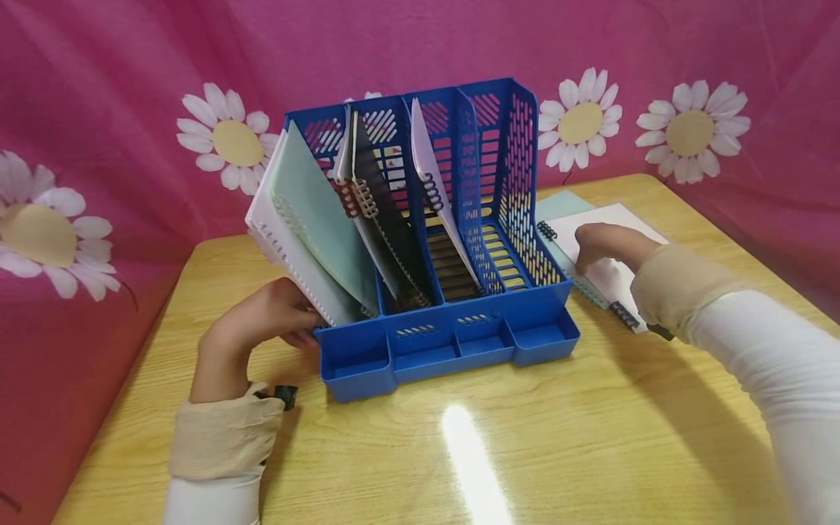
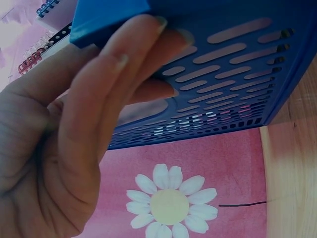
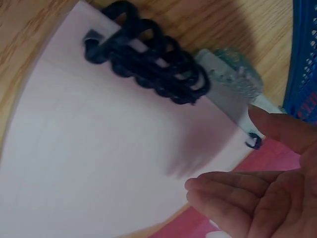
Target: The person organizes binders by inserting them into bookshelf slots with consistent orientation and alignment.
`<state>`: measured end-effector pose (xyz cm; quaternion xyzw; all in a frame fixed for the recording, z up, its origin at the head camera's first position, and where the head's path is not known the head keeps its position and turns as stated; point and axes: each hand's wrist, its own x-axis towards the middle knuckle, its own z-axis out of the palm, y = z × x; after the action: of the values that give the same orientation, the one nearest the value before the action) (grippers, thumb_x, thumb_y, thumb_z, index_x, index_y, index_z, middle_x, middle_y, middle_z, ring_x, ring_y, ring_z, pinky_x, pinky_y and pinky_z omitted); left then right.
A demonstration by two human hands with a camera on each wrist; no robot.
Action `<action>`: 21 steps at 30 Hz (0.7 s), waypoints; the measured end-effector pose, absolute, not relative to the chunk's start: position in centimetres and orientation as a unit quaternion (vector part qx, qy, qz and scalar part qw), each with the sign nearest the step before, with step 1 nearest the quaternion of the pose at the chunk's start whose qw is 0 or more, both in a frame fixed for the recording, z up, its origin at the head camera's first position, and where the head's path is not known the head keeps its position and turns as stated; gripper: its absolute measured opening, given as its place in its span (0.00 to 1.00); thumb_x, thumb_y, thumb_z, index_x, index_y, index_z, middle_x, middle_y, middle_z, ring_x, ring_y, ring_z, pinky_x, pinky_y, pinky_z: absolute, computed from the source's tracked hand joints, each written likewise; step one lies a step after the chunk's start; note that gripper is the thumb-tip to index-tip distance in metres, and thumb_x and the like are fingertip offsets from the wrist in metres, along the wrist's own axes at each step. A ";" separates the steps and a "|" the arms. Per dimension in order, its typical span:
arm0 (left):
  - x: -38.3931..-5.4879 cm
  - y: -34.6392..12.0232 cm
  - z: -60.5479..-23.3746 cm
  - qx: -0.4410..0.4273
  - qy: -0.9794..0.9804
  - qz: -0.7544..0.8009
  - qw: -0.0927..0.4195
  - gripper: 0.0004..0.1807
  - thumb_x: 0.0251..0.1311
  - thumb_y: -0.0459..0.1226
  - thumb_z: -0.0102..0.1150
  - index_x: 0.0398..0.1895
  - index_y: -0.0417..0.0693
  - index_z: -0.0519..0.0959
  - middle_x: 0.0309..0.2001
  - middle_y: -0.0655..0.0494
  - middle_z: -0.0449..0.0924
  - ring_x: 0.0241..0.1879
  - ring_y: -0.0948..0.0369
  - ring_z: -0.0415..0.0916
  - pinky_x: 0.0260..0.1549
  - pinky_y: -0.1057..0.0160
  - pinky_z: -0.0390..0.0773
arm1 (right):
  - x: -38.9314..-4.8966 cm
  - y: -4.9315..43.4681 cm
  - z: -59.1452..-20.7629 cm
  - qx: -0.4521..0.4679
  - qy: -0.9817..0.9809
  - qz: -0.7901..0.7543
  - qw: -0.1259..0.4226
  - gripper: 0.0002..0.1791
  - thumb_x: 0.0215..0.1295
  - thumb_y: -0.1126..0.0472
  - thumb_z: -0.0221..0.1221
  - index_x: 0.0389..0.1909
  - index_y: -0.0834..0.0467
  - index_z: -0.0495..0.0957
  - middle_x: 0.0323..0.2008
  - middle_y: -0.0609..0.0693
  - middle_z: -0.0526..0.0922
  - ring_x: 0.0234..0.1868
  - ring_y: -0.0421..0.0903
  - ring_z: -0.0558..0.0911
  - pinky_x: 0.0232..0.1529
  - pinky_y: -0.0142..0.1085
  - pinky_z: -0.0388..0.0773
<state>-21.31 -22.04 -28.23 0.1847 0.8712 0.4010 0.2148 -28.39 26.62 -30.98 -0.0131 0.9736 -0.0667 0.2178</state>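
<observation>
A blue desktop file rack point(image 1: 446, 310) stands in the middle of the table, its side wall point(image 2: 223, 74) pierced with slots. My left hand point(image 1: 256, 321) grips the rack's front left edge, fingers against the outer wall and thumb round the front edge. At the right, my right hand point(image 1: 613, 244) is over a white notebook point(image 3: 109, 144) with dark ring binding. In the right wrist view that hand's fingers point(image 3: 233, 193) are extended, with thumb apart and nothing held. A pale green notebook point(image 1: 567, 205) lies partly under the white one.
Leaning in the rack are a white notebook point(image 1: 298, 273), a green one point(image 1: 328, 211), a black-covered one point(image 1: 387, 226) and a lilac one point(image 1: 442, 197). Small open trays point(image 1: 426, 357) line its front. A pink flowered cloth point(image 1: 420, 44) hangs behind the wooden table point(image 1: 367, 459).
</observation>
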 end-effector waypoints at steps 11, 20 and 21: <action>-21.2 -21.8 -28.2 0.191 0.869 0.401 0.215 0.20 0.57 0.34 0.59 0.50 0.32 0.69 0.36 0.42 0.81 0.28 0.47 0.84 0.30 0.50 0.84 | -27.9 27.4 -31.5 0.027 0.948 -0.153 0.279 0.29 0.56 0.65 0.60 0.56 0.74 0.62 0.56 0.76 0.67 0.54 0.75 0.68 0.50 0.62 0.73; -21.3 -21.8 -28.4 0.199 0.867 0.404 0.213 0.20 0.57 0.33 0.59 0.50 0.32 0.69 0.37 0.41 0.80 0.28 0.47 0.83 0.29 0.50 0.84 | -27.5 27.0 -31.6 -0.001 0.958 -0.118 0.261 0.23 0.53 0.66 0.57 0.49 0.71 0.68 0.52 0.72 0.71 0.53 0.70 0.71 0.54 0.61 0.71; -21.2 -21.8 -28.3 0.197 0.868 0.404 0.212 0.21 0.57 0.34 0.60 0.51 0.32 0.68 0.37 0.41 0.80 0.28 0.47 0.84 0.29 0.50 0.84 | -27.5 26.9 -31.6 -0.008 0.962 -0.110 0.251 0.25 0.53 0.66 0.57 0.51 0.72 0.67 0.54 0.73 0.70 0.55 0.70 0.70 0.57 0.61 0.68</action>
<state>-21.23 -21.83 -28.31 0.1971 0.8678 0.4039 0.2120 -27.47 26.93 -31.62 -0.0078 0.9617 -0.1103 0.2508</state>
